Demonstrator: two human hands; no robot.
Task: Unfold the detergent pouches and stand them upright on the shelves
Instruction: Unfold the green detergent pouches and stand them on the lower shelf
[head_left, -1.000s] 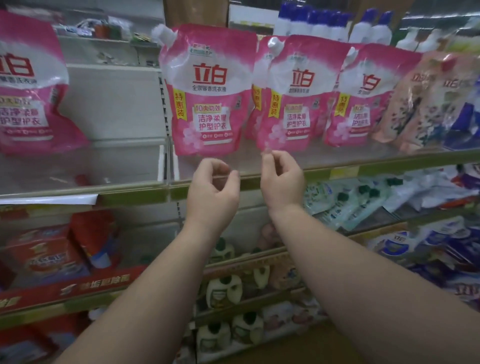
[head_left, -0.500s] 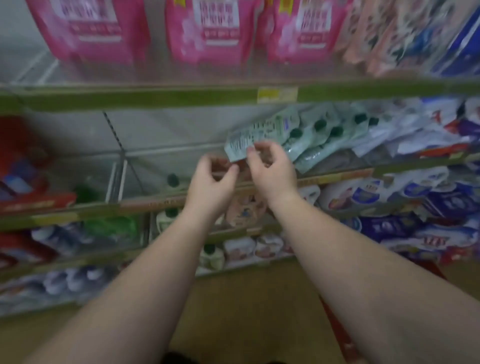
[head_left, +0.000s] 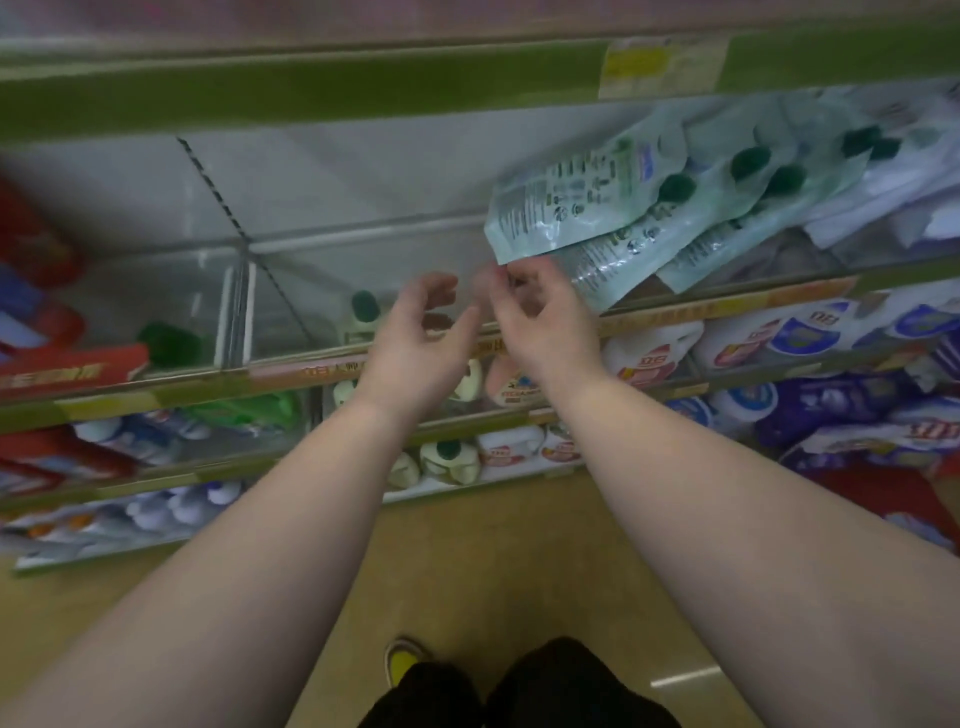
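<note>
Several pale green detergent pouches with dark green caps lie tilted in a pile on the middle shelf (head_left: 727, 310), at the right. The nearest pouch (head_left: 571, 208) shows its printed back, its lower corner hanging over the shelf front. My right hand (head_left: 543, 322) reaches up to that corner, and thumb and forefinger seem to pinch it, though the spot is blurred. Just left of it, my left hand (head_left: 421, 338) is raised with loosely curled fingers that hold nothing and stay clear of the pouch.
A green price rail (head_left: 311, 83) of the upper shelf runs across the top. A clear divider (head_left: 236, 312) stands left of my hands, with a bare shelf bay between. Red boxes (head_left: 67, 369) sit at the left, white and blue bottles (head_left: 805, 338) lower right.
The view has dropped from the pink pouches on the upper shelf to the middle shelf. Both hands came down to the green pouch, and the left hand has since let go of its edge.
</note>
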